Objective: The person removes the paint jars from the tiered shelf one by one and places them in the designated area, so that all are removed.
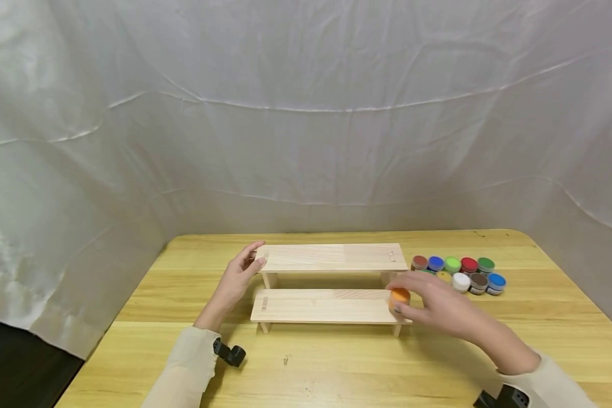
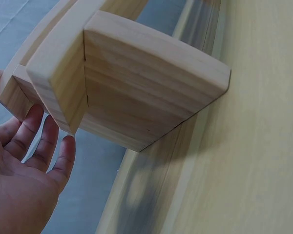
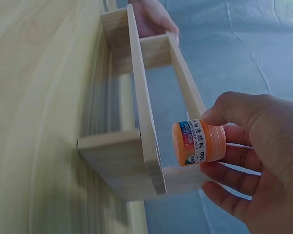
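A two-tier wooden shelf has an upper board [image 1: 326,258] behind a lower board [image 1: 326,306]. My left hand [image 1: 239,275] grips the upper board's left end, its thumb on top; in the left wrist view the fingers [image 2: 49,139] bend around that end. Between the thumb and fingers of my right hand [image 1: 438,300] is an orange paint jar [image 1: 400,298], held close over the right end of the lower board. Its printed label faces the camera in the right wrist view, where the jar [image 3: 198,142] stays upright relative to the shelf.
Right of the shelf, several paint jars [image 1: 460,282] with red, blue, green, white, brown and yellow lids stand in two rows, partly behind my right hand. Everything rests on a wooden table [image 1: 306,368]. A pale grey cloth [image 1: 306,153] hangs around the back and sides.
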`<state>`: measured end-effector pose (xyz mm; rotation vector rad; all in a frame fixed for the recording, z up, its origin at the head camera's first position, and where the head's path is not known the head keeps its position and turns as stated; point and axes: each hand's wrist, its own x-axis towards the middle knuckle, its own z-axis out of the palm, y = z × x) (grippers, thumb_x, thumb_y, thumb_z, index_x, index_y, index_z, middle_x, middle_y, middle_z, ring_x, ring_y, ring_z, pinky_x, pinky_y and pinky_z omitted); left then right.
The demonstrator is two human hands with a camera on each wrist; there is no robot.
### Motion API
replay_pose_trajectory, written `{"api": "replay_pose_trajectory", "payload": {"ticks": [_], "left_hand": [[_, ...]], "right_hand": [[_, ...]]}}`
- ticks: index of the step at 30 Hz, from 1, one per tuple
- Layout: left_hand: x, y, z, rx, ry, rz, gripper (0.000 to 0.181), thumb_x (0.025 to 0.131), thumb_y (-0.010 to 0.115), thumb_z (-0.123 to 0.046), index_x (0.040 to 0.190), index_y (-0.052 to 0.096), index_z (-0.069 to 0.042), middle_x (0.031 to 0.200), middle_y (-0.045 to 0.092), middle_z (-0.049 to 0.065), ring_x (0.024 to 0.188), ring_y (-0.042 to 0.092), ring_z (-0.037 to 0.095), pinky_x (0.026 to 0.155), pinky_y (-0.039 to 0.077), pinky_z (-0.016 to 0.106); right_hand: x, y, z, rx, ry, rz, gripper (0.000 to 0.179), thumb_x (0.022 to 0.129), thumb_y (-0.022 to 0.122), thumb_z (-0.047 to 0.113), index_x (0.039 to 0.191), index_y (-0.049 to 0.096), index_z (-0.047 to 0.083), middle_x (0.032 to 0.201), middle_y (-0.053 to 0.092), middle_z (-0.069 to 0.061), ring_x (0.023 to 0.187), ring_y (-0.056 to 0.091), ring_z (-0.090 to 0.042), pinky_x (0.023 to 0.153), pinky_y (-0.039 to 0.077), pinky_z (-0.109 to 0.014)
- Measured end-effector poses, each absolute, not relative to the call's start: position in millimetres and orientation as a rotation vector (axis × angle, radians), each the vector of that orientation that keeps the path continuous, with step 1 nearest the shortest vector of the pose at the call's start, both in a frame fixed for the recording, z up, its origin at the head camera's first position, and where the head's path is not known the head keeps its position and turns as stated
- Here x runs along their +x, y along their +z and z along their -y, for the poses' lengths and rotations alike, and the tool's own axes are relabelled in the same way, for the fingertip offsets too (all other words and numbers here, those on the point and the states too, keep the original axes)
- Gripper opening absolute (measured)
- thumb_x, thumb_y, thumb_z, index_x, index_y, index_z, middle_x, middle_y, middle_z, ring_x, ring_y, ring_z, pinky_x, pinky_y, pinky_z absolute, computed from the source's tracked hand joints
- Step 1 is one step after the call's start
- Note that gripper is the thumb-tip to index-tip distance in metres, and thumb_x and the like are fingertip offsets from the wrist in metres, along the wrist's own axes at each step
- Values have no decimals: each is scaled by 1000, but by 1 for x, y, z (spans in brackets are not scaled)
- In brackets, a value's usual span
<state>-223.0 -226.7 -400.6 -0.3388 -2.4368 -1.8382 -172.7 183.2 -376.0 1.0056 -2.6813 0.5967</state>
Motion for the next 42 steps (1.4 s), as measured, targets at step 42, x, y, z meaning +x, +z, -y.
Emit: {"api": "replay_pose_trajectory", "payload": {"ticks": [42], "left_hand": [[-220, -401, 226, -350, -1811, 2447, 45, 102, 53, -11, 144, 43, -1, 106, 45, 9, 91, 47, 18, 80, 44, 24]], "right_hand": [[-192, -392, -311, 601, 638, 2770, 32, 89, 74, 23, 116, 68, 7, 109, 66, -15, 100, 59, -39, 77, 46, -58]]}}
